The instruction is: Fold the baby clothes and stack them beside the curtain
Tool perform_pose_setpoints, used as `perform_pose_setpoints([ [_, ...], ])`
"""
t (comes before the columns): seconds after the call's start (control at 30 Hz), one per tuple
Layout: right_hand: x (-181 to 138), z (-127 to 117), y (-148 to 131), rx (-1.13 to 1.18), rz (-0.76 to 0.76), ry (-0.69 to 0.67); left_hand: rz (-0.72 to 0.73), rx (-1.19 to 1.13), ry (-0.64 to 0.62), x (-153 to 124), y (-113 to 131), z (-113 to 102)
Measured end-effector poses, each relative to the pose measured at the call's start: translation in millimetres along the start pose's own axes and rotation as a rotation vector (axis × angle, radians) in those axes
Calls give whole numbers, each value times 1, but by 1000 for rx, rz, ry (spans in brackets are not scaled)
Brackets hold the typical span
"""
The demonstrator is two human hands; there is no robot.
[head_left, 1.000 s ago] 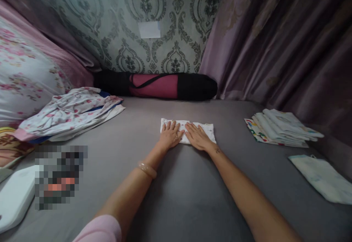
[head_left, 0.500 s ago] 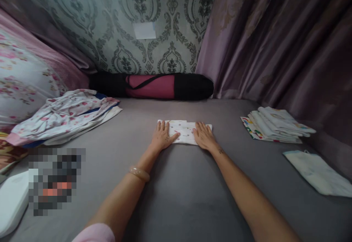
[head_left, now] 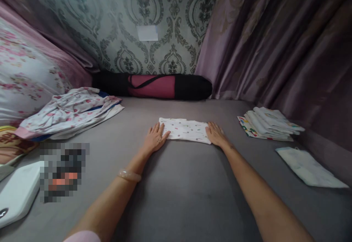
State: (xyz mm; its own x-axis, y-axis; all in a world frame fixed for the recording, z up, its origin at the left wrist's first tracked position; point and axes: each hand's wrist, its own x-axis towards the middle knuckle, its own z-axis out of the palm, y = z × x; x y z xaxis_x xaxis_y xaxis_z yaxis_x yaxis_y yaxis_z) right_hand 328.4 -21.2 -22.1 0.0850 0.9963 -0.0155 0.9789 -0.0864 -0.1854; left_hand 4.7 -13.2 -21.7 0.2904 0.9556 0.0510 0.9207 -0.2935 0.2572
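Observation:
A small white folded cloth (head_left: 185, 129) with tiny coloured prints lies flat on the grey bed sheet (head_left: 181, 190). My left hand (head_left: 154, 139) rests flat at the cloth's left end, fingers stretched out and touching its edge. At the cloth's right end lies my right hand (head_left: 216, 135), also flat with fingers extended. Neither hand holds anything. A pale bangle (head_left: 129, 175) sits on my left wrist.
A stack of folded cloths (head_left: 269, 124) lies at the right, with a single pale cloth (head_left: 309, 167) nearer. A heap of floral clothes (head_left: 68, 112) is at the left. A pink and black roll bag (head_left: 154, 86) lies against the wall. A white object (head_left: 16, 194) sits bottom left.
Both hands have slid apart from the middle of the cloth to its two ends, leaving its printed top uncovered. The view has shifted slightly.

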Motion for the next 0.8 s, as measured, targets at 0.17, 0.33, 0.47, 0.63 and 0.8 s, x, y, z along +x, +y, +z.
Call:
perform_pose_setpoints([
  [0.17, -6, -15, -9, -23, 71, 154, 28, -38, 54, -14, -7, -1],
  [0.33, -10, -13, -47, -12, -177, 138, 25, -80, 62, -16, -6, -7],
  [0.47, -8, 4, -56, -29, -156, 31, 42, -52, 18, -15, -9, -7],
  [0.63, -4, 13, -47, -52, -146, -19, 46, -65, 8, -12, -14, -2],
  [0.8, -1, 0, -56, -92, -115, -62, 49, -101, 21, -11, -15, -1],
])
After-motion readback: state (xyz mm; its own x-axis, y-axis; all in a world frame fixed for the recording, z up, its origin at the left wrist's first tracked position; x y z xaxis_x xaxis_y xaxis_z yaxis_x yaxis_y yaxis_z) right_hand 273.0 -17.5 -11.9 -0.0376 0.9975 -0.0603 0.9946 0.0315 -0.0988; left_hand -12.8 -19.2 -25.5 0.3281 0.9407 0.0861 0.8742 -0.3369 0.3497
